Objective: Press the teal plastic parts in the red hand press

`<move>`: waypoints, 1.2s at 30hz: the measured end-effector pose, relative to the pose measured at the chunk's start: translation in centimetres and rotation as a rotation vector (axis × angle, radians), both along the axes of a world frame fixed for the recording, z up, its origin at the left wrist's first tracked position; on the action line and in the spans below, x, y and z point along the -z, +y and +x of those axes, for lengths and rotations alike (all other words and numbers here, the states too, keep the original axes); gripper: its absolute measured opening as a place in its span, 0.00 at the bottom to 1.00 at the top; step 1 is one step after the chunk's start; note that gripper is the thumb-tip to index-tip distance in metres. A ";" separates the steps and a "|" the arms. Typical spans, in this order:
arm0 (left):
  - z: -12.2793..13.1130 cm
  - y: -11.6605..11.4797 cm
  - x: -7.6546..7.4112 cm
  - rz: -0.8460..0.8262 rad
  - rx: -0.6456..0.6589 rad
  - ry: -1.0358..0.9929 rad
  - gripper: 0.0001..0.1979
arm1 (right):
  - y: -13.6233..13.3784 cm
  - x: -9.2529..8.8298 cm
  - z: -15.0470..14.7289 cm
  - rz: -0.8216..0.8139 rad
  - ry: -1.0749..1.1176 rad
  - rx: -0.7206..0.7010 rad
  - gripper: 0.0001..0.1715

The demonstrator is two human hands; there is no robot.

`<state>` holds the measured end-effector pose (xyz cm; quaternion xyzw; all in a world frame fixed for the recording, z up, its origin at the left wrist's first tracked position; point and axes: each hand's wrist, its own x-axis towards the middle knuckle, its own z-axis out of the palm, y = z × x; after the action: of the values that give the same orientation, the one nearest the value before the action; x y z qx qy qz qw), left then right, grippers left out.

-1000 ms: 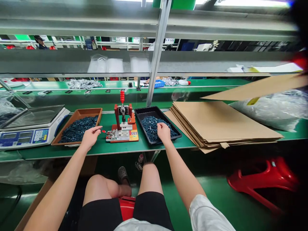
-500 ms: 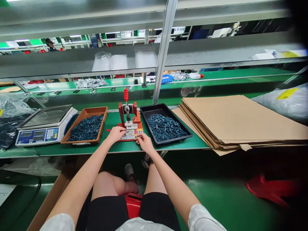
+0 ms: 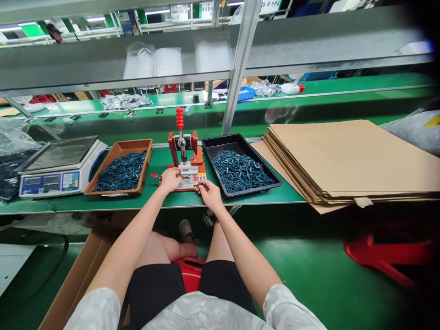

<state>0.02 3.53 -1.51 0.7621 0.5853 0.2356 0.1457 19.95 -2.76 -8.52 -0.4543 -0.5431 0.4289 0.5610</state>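
A small red hand press (image 3: 184, 149) with a red knobbed lever stands on the green bench between two trays. My left hand (image 3: 170, 179) rests on the left side of its base plate, fingers curled down over the fixture. My right hand (image 3: 209, 193) sits at the plate's right front corner, fingers pinched together on something too small to make out. A brown tray (image 3: 144, 158) of dark blue parts lies to the left. A black tray (image 3: 210, 147) of similar parts lies to the right.
A digital scale (image 3: 58, 167) stands at the far left. A stack of flat cardboard sheets (image 3: 347, 158) covers the bench to the right. A steel post (image 3: 239, 68) rises behind the press. A red stool (image 3: 385, 256) lies on the floor at right; a cardboard box (image 3: 74, 284) sits below left.
My right hand left the black tray and came to the press base. My left hand moved from the brown tray's edge onto the press fixture. The view shifted right and down.
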 end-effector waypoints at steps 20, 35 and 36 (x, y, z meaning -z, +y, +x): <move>0.4 -0.9 -0.7 -0.023 0.047 0.225 0.16 | 3.1 -2.3 -1.0 0.173 -0.398 0.110 0.07; 0.1 -1.2 -0.2 0.003 0.050 0.195 0.14 | 4.3 -2.0 -2.9 0.221 -0.464 0.069 0.11; 0.1 -1.2 -0.2 0.009 0.052 0.190 0.15 | 4.4 -2.0 -2.9 0.208 -0.463 0.071 0.11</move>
<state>0.10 2.30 -1.32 0.7965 0.5755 0.1609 0.0920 17.07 1.66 -6.49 -0.4989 -0.6820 0.2352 0.4803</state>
